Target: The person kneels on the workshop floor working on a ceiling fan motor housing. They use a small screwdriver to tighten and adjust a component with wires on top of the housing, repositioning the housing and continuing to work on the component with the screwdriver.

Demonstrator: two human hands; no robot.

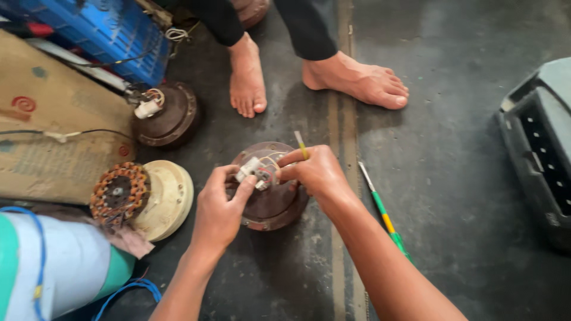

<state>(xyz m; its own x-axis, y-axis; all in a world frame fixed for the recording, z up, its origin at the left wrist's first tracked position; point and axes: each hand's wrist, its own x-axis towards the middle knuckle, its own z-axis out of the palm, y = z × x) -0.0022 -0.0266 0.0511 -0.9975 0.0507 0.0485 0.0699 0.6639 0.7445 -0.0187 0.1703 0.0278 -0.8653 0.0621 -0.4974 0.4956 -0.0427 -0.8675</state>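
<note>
Left hand (219,209) pinches the white terminal block (250,170) atop the brown fan motor (269,202) at frame centre. Right hand (314,172) is curled tight round a small yellow-handled tool (301,144), tip at the wires. A green-and-yellow screwdriver (383,214) lies right of it; a copper-wound stator (121,191) sits left; someone's bare feet (351,78) rest above.

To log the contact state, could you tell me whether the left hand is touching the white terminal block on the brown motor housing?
Touching. The head view shows the left hand pinching the white terminal block between thumb and fingers, above the brown motor housing.
</note>
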